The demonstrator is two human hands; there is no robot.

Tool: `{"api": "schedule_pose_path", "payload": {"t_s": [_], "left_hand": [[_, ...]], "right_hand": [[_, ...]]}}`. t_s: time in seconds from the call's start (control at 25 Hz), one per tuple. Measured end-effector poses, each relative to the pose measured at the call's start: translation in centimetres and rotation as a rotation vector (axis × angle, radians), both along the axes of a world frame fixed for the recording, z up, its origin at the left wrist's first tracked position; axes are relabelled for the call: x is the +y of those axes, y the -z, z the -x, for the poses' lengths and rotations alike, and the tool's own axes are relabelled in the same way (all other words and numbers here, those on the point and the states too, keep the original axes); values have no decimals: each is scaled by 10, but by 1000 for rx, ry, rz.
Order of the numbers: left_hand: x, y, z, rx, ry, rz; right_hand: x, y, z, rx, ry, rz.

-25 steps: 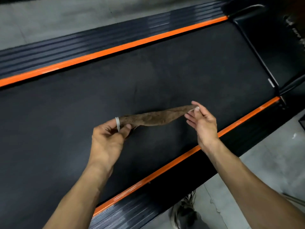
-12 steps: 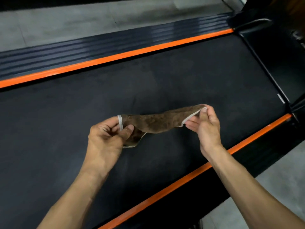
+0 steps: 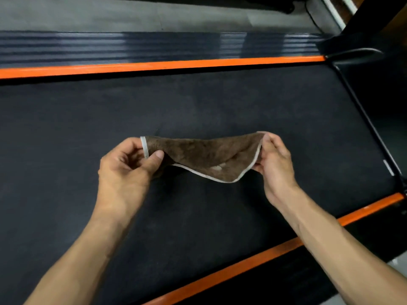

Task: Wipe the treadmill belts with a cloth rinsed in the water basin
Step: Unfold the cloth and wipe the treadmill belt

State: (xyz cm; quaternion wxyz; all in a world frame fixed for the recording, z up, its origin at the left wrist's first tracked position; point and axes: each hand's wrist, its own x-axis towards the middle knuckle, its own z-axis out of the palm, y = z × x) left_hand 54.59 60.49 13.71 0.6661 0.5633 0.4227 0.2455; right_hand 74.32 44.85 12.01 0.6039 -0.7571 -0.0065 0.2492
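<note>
A brown cloth [image 3: 204,157] with a pale hem hangs spread between both hands above the black treadmill belt [image 3: 198,102]. My left hand [image 3: 125,168] pinches its left edge between thumb and fingers. My right hand [image 3: 275,164] pinches the right edge, fingers curled round the hem. The cloth sags in the middle and does not touch the belt. No water basin is in view.
Orange strips [image 3: 167,65] run along both sides of the belt, with ribbed black side rails [image 3: 154,44] outside them. The black motor cover [image 3: 374,89] closes the belt at the right. Grey floor [image 3: 132,16] lies beyond the far rail.
The cloth has opened from a twisted strip into a wider, sagging sheet, with its hem now showing. Both hands still hold its ends; the view has shifted along the belt.
</note>
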Motion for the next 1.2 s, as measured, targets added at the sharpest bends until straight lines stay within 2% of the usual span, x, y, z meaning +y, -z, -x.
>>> {"api": "schedule_pose_path", "payload": {"t_s": [0.12,0.32,0.4,0.56,0.64,0.72,0.84,0.96,1.08,1.2], "left_hand": [[-5,14,-9,3,-27,-5],[-9,28,-13,-2,38,-14],[-7,31,-14,-3,74,-66],[-3,43,-15,7,66,-241],[-2,50,-17,11,7,-290],[0,54,-24,0,-37,-304],[-1,60,-37,14,-13,-397],[-5,62,-42,-96,51,-339],[-12,58,-46,-153,16,-285],[-24,55,-57,-157,-63,-256]], "right_hand": [[-7,3,-8,98,28,-81],[-19,17,-1,68,-87,-134],[-24,24,-2,-29,-161,-45],[-29,38,-12,-386,-279,331],[-32,43,-22,-506,-310,410],[-36,47,-35,-547,-349,431],[-45,53,-53,-494,-339,351],[-51,52,-64,-410,-263,134],[-51,43,-74,-248,-216,-154],[-50,38,-85,-93,-116,-267]]}}
